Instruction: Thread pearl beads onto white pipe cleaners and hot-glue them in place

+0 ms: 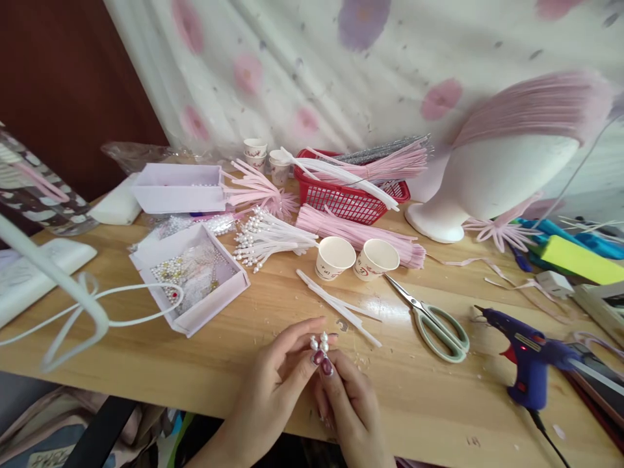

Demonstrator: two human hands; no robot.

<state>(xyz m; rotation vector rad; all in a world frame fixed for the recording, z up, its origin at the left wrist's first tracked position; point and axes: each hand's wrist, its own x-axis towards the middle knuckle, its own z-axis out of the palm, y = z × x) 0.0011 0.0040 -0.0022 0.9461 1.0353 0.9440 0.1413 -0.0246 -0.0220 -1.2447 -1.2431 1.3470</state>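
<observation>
Near the table's front edge, both of my hands meet with the thumbs side by side. Between their fingertips stand a few white pearl beads [324, 341] in small stacks; what they are fixed to is hidden by the fingers. My left hand [275, 380] is closed on the beads from the left. My right hand [348, 400] pinches them from the right. Just beyond the hands lie white pipe cleaners [341, 307]. Farther back rests a bunch of white pipe cleaners with pearl tips [277, 237], beside two paper cups [335, 259].
An open box of beads [195, 279] sits at left, below a white bent lamp arm [73, 286]. Scissors [433, 322] and a blue glue gun [529, 354] lie at right. Behind are a red basket [348, 198], pink pipe cleaners [361, 237] and a white mannequin head [507, 169].
</observation>
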